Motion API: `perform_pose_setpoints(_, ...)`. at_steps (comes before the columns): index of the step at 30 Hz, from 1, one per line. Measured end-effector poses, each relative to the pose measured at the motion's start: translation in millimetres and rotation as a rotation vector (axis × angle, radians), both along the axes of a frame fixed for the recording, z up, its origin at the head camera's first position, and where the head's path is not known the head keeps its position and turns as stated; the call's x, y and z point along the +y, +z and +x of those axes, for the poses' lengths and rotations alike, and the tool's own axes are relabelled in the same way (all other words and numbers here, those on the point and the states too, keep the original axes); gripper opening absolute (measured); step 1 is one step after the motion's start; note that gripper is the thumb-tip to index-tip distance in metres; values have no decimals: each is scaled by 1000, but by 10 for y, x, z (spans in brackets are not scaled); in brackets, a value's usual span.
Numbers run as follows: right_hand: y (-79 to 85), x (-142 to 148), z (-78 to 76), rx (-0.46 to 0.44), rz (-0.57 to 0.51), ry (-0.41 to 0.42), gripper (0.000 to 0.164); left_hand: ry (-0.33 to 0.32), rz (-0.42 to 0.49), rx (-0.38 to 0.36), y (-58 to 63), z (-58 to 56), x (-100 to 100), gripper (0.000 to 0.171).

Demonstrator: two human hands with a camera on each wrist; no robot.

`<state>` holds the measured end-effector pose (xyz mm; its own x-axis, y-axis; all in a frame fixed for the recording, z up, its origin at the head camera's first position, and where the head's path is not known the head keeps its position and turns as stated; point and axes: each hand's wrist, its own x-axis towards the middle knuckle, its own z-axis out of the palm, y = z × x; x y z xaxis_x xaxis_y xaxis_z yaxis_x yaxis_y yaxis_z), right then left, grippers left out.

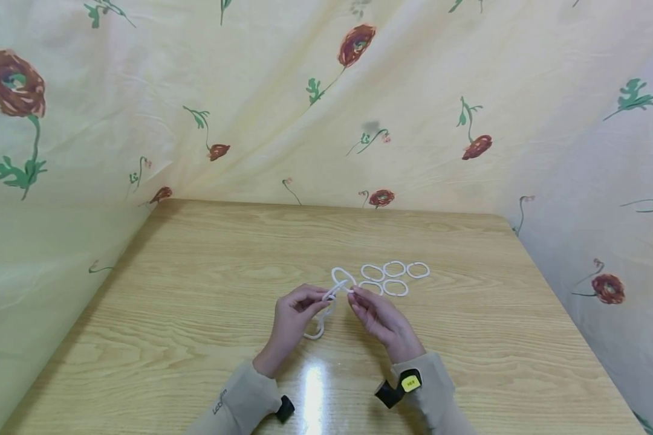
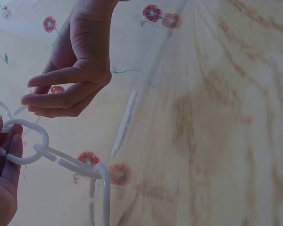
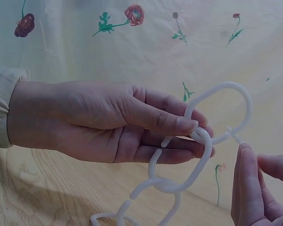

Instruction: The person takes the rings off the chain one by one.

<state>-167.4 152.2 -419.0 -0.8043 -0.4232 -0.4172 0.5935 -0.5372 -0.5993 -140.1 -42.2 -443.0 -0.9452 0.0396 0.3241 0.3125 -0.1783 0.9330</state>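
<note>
A chain of white plastic oval links (image 3: 198, 160), each with a small gap in its side, hangs from the left hand (image 1: 296, 311). In the right wrist view the left hand (image 3: 108, 122) pinches one link between thumb and fingers where the upper link (image 3: 247, 101) joins it. The right hand (image 1: 383, 320) has its fingertips at the upper link's near end, seeming to pinch it; in the right wrist view the right hand (image 3: 259, 188) partly covers that contact. The chain's lower end (image 1: 314, 334) dangles close to the table under the left hand.
Several loose white links (image 1: 395, 287) lie in two rows on the wood-grain table (image 1: 223, 260), just beyond the right hand. Flower-patterned cloth (image 1: 277, 90) hangs behind the table and along both sides. A bright reflection shows near the front.
</note>
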Motion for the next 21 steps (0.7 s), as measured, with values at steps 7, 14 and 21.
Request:
perform_pose_setpoints(7,18,13,2,45,89,-46,31,5,7,-12,0,-1,-17,15)
perform_pose_setpoints(14,4,64,-49,166,314,-183,32,-3,9,-16,-7,-8,-25,15)
perform_pose_setpoints(21,13,268,-140,182,431,-364,26,-17,21,-22,1,0,-29,15)
